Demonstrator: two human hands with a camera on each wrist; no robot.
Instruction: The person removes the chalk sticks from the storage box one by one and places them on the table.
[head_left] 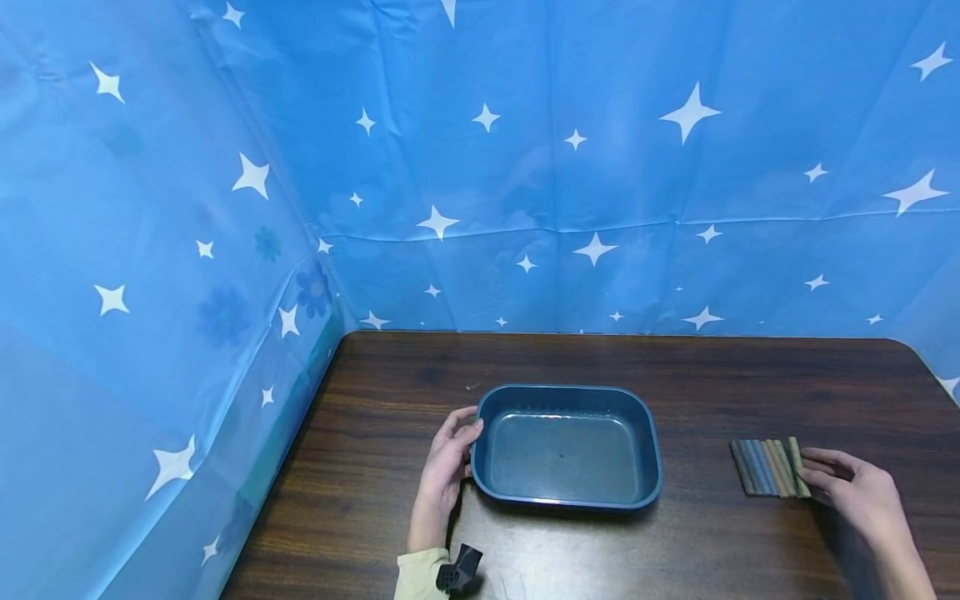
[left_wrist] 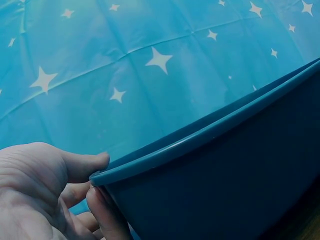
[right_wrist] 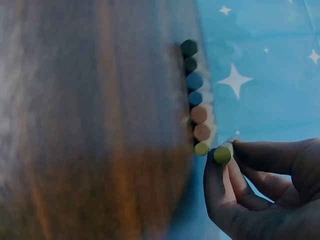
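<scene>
On the table's middle stands a dark blue rectangular plastic tray (head_left: pixel 564 503) with rounded corners and nothing inside. Its left rim is gripped by my left hand (head_left: pixel 447 467); in the left wrist view the thumb lies over the rim (left_wrist: pixel 165 152) and the fingers are against the outer wall. Off to the right, several hexagonal chalk sticks (head_left: pixel 763 468) lie side by side in dark, blue, brown and yellowish shades. My right hand (head_left: pixel 862 496) pinches a yellow chalk stick (right_wrist: pixel 223 154) between thumb and fingers at the row's right end, slightly tilted against its neighbours.
The dark wood-grain table (head_left: pixel 420 367) has rounded far corners. Blue cloth with white stars (head_left: pixel 555 183) hangs behind it and along its left side. A small black device (head_left: pixel 461 568) sits at my left wrist by the sleeve.
</scene>
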